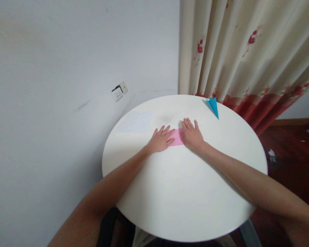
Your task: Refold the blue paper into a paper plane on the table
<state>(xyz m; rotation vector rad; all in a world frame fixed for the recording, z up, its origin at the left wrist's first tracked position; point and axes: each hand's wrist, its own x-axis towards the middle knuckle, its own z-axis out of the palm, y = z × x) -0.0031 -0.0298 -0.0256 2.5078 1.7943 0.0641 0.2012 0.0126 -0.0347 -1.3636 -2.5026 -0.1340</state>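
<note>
A pink piece of paper (177, 138) lies flat on the round white table (180, 192), partly hidden under both hands. My left hand (160, 140) rests palm down over its left part, fingers spread. Over its right end lies my right hand (192, 134), also palm down, with the fingers stretched out and the thumb side partly hidden. A strip of pink shows between the two hands. Beyond my right hand, near the far edge, sits a blue folded paper plane (213, 107), its point toward me.
A white sheet of paper (135, 121) lies on the table's far left. A wall with a socket (117, 93) stands close on the left. Patterned curtains (221, 51) hang behind the table. White scraps (272, 155) lie on the dark floor at right.
</note>
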